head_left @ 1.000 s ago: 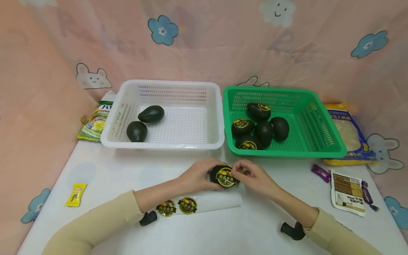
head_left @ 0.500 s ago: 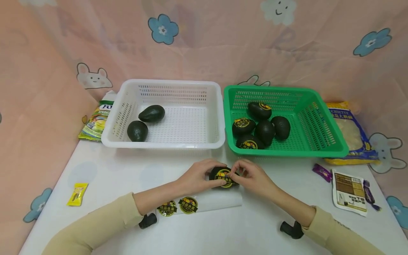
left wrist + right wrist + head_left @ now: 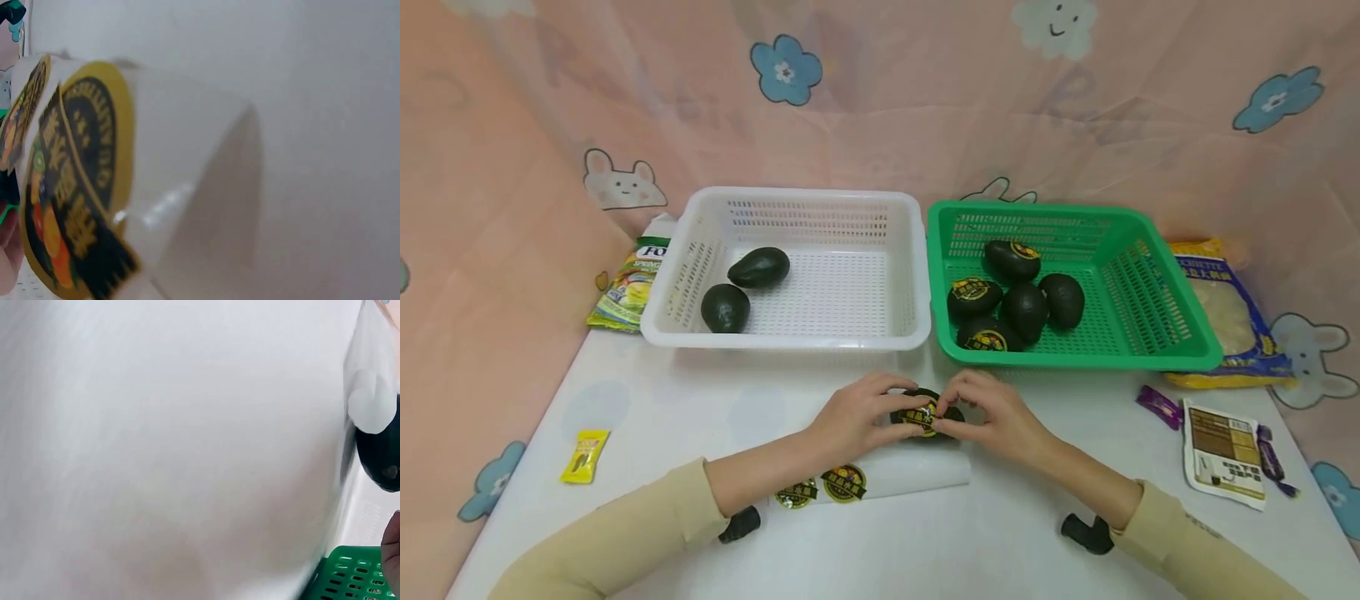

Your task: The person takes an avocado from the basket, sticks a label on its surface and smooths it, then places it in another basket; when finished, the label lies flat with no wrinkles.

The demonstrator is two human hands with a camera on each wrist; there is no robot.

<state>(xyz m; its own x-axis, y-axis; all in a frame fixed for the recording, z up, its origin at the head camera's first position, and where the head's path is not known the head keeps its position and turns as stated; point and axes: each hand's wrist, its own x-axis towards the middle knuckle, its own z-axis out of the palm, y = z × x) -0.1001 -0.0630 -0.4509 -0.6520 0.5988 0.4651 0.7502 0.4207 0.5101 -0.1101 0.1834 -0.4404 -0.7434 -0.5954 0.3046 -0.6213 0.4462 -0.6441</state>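
In the head view a dark avocado (image 3: 955, 413) lies between both hands, with a round black-and-gold label sticker (image 3: 924, 414) on its upper side. My left hand (image 3: 859, 414) grips its left end, index finger and thumb reaching over the sticker's edge. From the other side my right hand (image 3: 992, 414) holds the right end, fingers curled and fingertips against the sticker. Just in front lies a white backing strip (image 3: 917, 481) carrying two more stickers; the left wrist view shows a large sticker (image 3: 78, 181) on it up close. The right wrist view catches the avocado (image 3: 379, 453) beside the strip's curled end.
A white basket (image 3: 786, 342) with two avocados stands behind. Beside it, a green basket (image 3: 1075, 360) holds several avocados, some with stickers. Bagged food (image 3: 634, 287) and a pasta bag (image 3: 1228, 325) flank them. A yellow packet (image 3: 584, 457) and a white pouch (image 3: 1223, 454) lie at the sides.
My left index finger and thumb have moved over onto the sticker, covering more of it. My right fingers have shifted slightly left across the sticker, and the avocado is turned a little.
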